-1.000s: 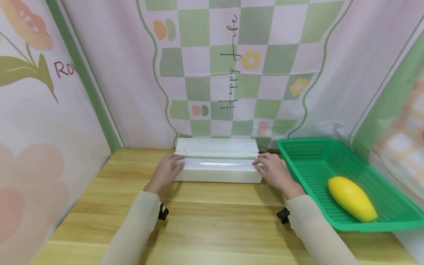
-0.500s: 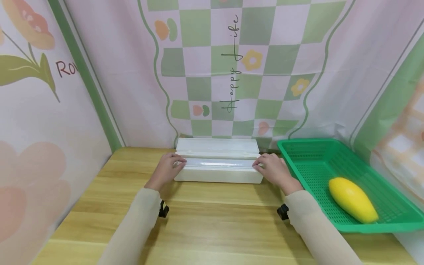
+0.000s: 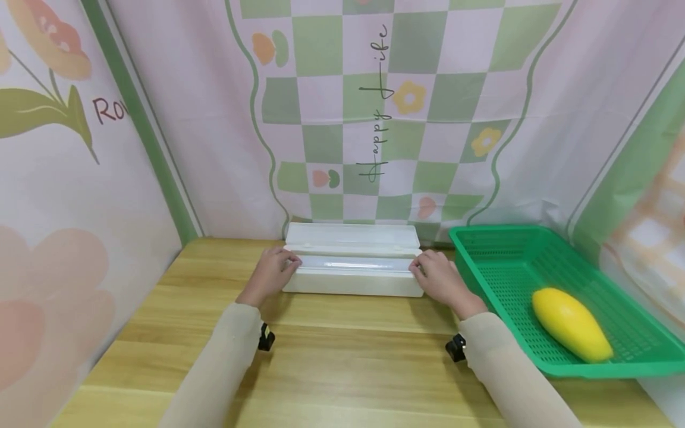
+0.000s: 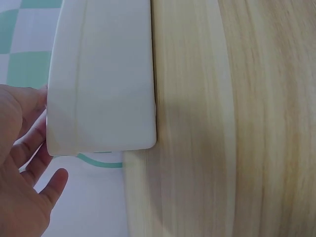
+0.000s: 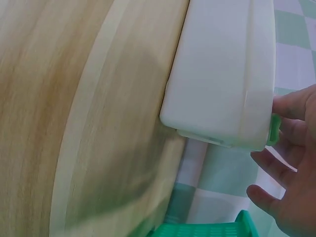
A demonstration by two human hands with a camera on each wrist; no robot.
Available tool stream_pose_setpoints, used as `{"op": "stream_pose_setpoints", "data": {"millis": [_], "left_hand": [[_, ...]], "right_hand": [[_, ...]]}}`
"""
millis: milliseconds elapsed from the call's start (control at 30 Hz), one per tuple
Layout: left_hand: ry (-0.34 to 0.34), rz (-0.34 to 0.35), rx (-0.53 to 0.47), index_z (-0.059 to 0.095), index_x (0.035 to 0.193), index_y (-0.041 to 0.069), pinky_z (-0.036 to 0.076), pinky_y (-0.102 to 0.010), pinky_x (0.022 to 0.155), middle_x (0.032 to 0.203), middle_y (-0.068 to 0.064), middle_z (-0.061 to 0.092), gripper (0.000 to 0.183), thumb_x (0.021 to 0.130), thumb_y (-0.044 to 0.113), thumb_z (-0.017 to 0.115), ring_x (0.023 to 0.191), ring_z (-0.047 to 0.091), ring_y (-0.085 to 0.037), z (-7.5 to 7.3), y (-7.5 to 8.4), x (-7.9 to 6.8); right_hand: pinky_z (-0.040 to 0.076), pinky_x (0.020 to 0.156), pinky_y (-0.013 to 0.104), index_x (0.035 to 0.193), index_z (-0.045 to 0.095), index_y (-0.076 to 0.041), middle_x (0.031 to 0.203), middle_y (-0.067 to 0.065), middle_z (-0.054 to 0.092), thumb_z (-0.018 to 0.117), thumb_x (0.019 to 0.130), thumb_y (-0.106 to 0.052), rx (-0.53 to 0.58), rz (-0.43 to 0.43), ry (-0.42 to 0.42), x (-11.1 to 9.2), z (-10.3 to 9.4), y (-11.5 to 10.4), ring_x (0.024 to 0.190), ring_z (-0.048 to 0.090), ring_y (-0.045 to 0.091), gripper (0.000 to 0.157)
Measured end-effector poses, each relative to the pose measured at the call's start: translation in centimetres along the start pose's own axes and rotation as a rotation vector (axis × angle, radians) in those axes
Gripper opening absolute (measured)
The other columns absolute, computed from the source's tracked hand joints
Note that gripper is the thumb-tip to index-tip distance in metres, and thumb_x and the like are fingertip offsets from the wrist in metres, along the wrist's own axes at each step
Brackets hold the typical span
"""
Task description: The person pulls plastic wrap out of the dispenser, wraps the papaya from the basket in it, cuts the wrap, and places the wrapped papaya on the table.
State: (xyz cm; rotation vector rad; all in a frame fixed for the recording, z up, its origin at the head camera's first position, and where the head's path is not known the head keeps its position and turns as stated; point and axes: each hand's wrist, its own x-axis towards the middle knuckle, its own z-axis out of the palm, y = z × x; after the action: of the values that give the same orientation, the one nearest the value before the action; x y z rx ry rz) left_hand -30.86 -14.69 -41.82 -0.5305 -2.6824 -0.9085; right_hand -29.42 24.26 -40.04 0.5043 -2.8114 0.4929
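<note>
A long white cling film dispenser (image 3: pixel 353 285) lies at the back of the table, its lid (image 3: pixel 350 235) tipped back against the patterned cloth. Clear, shiny cling film (image 3: pixel 342 263) stretches across its opening. At the left end, my left hand (image 3: pixel 273 270) pinches the film's edge between thumb and fingers. My right hand (image 3: pixel 436 273) pinches the matching corner at the other end. In the wrist views, the dispenser's front wall hides the pinching fingertips. A small green piece (image 5: pixel 274 130) shows at the dispenser's right end, beside the right hand's fingers.
To the right stands a green plastic basket (image 3: pixel 495 303) holding a yellow, oblong fruit (image 3: pixel 571 325). Behind the wooden table (image 3: pixel 353 368) hangs a green-and-white checked cloth (image 3: pixel 364 131). A printed cloth (image 3: pixel 59 196) borders the left side.
Thumbs and fingers of both hands have closed together on the film's edge at the two ends. The dispenser and basket stay in place.
</note>
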Motion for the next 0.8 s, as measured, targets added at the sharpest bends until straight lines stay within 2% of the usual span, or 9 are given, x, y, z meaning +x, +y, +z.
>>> {"op": "stream_pose_setpoints", "data": {"millis": [267, 433, 567, 800], "left_hand": [[0.012, 0.041, 0.033, 0.073, 0.103, 0.006, 0.044, -0.048, 0.098, 0.102, -0.009, 0.070, 0.017, 0.101, 0.018, 0.062, 0.106, 0.057, -0.032, 0.28, -0.28, 0.09], [0.000, 0.018, 0.028, 0.073, 0.104, 0.008, 0.041, -0.048, 0.102, 0.102, -0.006, 0.071, 0.019, 0.103, 0.021, 0.060, 0.111, 0.055, -0.031, 0.27, -0.34, 0.02], [0.009, 0.013, 0.020, 0.073, 0.105, 0.009, 0.041, -0.049, 0.102, 0.103, -0.006, 0.071, 0.019, 0.103, 0.021, 0.060, 0.112, 0.055, -0.031, 0.17, -0.18, -0.12], [0.046, 0.040, -0.007, 0.070, 0.102, 0.009, 0.041, -0.050, 0.099, 0.115, -0.010, 0.065, 0.017, 0.103, 0.021, 0.060, 0.114, 0.051, -0.032, 0.38, -0.37, -0.25]], "right_hand": [[0.038, 0.095, 0.065, 0.100, 0.068, -0.005, 0.109, 0.013, 0.062, 0.051, 0.102, -0.017, 0.082, 0.025, -0.006, -0.16, 0.22, 0.16, 0.115, 0.048, 0.042, 0.021], [0.036, 0.095, 0.067, 0.098, 0.069, -0.010, 0.109, 0.012, 0.063, 0.058, 0.101, -0.021, 0.109, 0.012, -0.011, -0.11, 0.03, 0.38, 0.118, 0.046, 0.044, 0.016], [0.038, 0.092, 0.065, 0.100, 0.068, -0.010, 0.108, 0.011, 0.064, 0.063, 0.101, -0.022, 0.109, -0.023, -0.004, -0.06, 0.02, 0.59, 0.114, 0.050, 0.042, 0.013], [0.047, 0.083, 0.055, 0.104, 0.065, -0.008, 0.102, 0.010, 0.067, 0.059, 0.103, -0.016, 0.166, -0.046, 0.038, -0.11, 0.59, 0.76, 0.098, 0.058, 0.034, 0.010]]}}
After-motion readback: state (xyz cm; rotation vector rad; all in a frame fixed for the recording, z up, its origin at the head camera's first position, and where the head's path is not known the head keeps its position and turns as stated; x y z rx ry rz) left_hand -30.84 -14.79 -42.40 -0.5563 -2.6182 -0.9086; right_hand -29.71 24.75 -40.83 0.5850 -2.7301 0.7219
